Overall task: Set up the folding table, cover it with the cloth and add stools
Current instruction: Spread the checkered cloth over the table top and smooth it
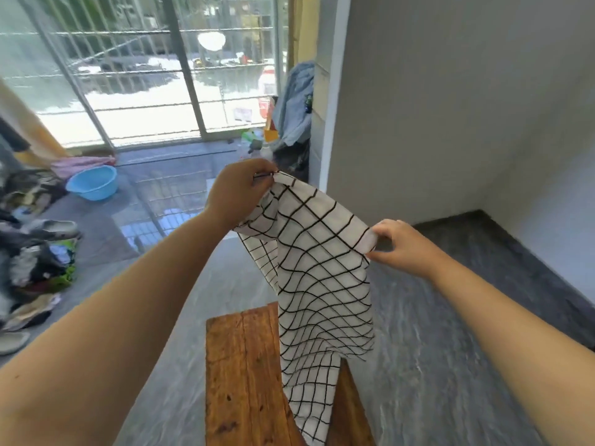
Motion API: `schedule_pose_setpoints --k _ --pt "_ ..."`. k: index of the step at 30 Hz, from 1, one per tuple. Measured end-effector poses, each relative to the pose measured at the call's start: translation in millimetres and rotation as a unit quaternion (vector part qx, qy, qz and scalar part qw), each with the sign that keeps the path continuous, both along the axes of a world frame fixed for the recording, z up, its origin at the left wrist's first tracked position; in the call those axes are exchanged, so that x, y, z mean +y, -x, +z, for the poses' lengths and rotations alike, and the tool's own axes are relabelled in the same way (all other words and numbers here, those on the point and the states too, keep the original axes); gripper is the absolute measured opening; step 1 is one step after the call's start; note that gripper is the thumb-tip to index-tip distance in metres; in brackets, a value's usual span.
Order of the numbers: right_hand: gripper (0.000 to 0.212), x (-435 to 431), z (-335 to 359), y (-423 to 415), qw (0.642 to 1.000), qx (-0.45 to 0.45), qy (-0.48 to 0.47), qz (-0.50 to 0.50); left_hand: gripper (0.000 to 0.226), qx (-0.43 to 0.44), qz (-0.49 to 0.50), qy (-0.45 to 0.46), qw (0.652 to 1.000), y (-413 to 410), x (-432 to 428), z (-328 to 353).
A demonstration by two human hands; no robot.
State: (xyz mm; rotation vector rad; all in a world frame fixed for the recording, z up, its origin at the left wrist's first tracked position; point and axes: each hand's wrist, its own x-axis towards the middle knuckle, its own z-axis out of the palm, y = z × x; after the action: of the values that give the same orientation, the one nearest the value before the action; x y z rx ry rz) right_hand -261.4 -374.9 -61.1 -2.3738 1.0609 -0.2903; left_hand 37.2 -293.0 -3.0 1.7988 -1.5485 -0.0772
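A white cloth (322, 284) with a black grid pattern hangs in the air in front of me. My left hand (240, 188) pinches its upper left corner, raised high. My right hand (399, 246) pinches the upper right edge, lower and nearer the wall. The cloth droops down over the brown wooden table top (241, 365), which stands below me at the bottom centre. The lower end of the cloth lies against the table's right part and hides it. No stools are in view.
A blue basin (93, 181) sits on the floor at the left, near a pile of clothes and shoes (35, 252). Sliding glass doors (135, 75) fill the back. A grey wall (434, 107) stands to the right, with bottles and hanging fabric at its corner.
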Motion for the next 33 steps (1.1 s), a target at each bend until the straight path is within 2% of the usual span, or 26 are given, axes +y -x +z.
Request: schedule_pose_setpoints --k 2,8,11,14,16,18,20,22,25,28,33 --pt "0.019 -17 -5 -20 0.999 -0.028 -0.044 0.007 0.021 0.002 0.036 0.0 0.999 -24 0 1" --pt "0.012 -65 -29 -92 0.991 0.058 0.058 0.103 0.022 0.005 0.148 0.006 0.989 -84 7 -1" --pt "0.027 -73 -30 -122 0.988 0.029 0.019 0.149 0.023 -0.009 0.193 0.013 0.981 -110 15 -5" --pt "0.028 -80 -31 -148 0.981 0.01 -0.039 0.191 0.025 -0.003 0.246 0.023 0.969 -135 23 -9" --pt "0.035 -86 -35 -166 0.974 0.059 -0.012 0.218 0.025 0.017 0.281 0.039 0.959 -150 28 -11" --pt "0.029 -88 -40 -183 0.967 0.091 0.039 0.233 0.024 0.036 0.304 0.053 0.951 -163 31 -13" --pt "0.013 -92 -45 -197 0.964 0.091 0.111 0.226 0.024 0.029 0.313 0.05 0.948 -173 33 -16" --pt "0.021 -98 -51 -207 0.965 0.1 0.149 0.19 0.024 0.021 0.322 0.055 0.945 -185 34 -19" --pt "0.037 -108 -59 -214 0.987 0.054 0.115 0.097 0.025 0.021 0.336 0.08 0.938 -203 35 -24" --pt "0.027 -114 -68 -216 0.999 -0.006 0.046 0.025 0.026 0.017 0.344 0.078 0.936 -213 34 -30" --pt "0.013 -116 -87 -207 0.999 -0.042 0.029 -0.001 0.027 0.013 0.347 0.055 0.936 -223 28 -42"
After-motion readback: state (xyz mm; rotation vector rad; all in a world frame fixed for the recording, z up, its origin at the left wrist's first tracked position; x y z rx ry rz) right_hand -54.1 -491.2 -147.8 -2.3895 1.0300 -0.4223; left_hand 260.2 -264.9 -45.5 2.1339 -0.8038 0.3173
